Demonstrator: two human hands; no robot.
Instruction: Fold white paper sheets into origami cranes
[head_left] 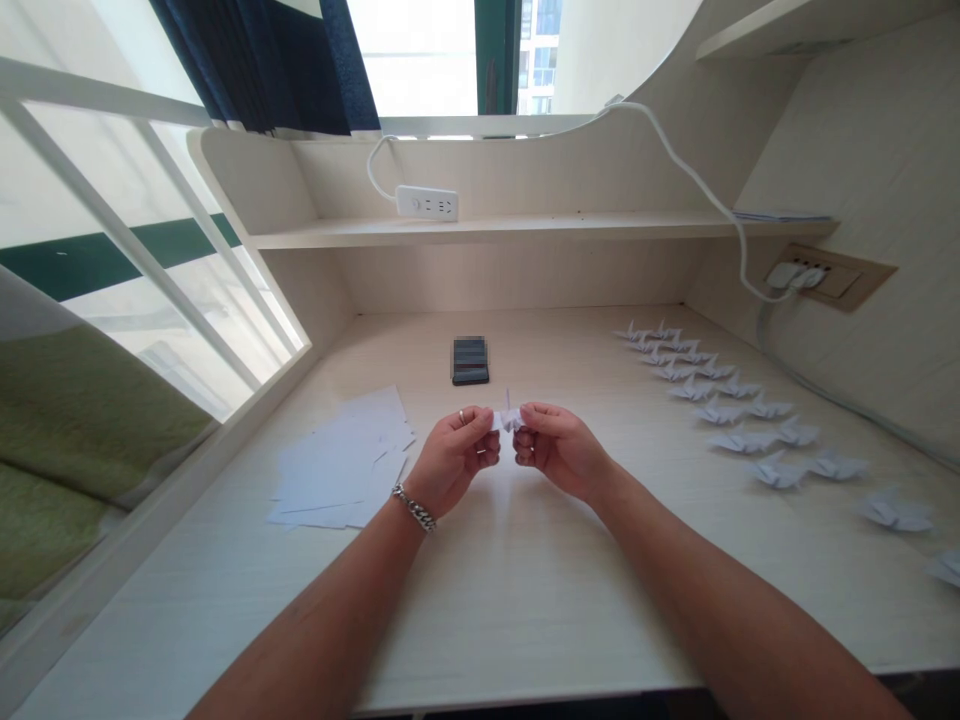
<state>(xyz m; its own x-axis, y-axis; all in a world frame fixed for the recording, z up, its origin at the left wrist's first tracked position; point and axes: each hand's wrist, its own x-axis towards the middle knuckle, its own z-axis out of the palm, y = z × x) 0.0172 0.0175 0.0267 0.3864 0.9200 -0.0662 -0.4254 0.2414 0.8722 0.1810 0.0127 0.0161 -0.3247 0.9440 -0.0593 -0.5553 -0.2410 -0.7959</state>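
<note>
Between my two hands, a small white paper crane (510, 418) is held above the desk, a thin pointed tip sticking up from its middle. My left hand (459, 455), with a ring and a chain bracelet at the wrist, pinches its left side between thumb and curled fingers. On the opposite side my right hand (559, 448) pinches the right part the same way. To the left of my hands lies a loose pile of white paper sheets (330, 455). Folded paper cranes (742, 440) stand in two rows at the right.
A dark phone-like object (470, 360) lies beyond my hands. On the shelf (525, 228) at the back rests a white power strip (426, 203). A white cable (697, 180) runs down to the wall socket (840, 278) at right. A white railing (135, 240) borders the left.
</note>
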